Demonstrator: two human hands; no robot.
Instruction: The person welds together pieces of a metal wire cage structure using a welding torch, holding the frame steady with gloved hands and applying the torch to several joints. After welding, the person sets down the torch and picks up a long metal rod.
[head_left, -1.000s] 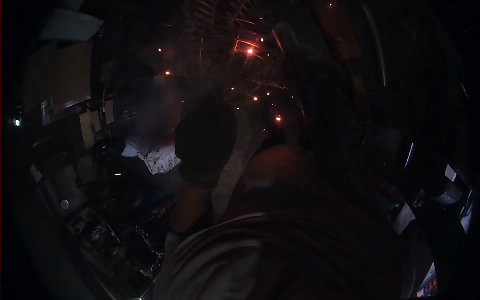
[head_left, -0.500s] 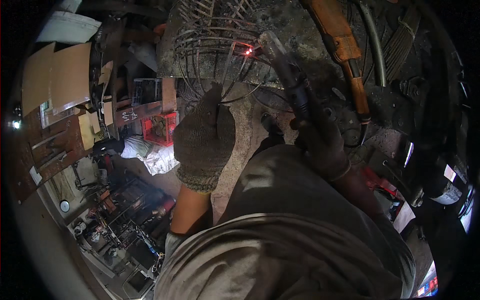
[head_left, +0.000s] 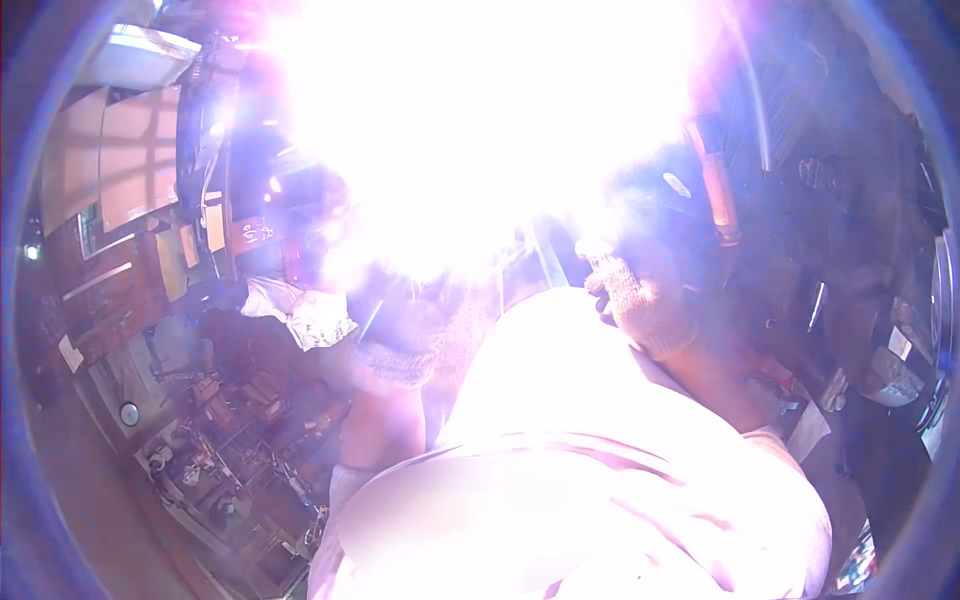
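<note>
Glare [head_left: 480, 130] hides edges above both gloved hands.

Cluttered floor [head_left: 110, 500]: white rag [head_left: 300, 312], scattered metal scrap [head_left: 230, 450].

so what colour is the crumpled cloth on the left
White, slightly tinted by the glare; crumpled cloth shows best in the head view.

White glare [head_left: 480, 130] swallowing the work, left hand [head_left: 415, 335] half washed out, right hand [head_left: 640, 300] grip unreadable
</note>
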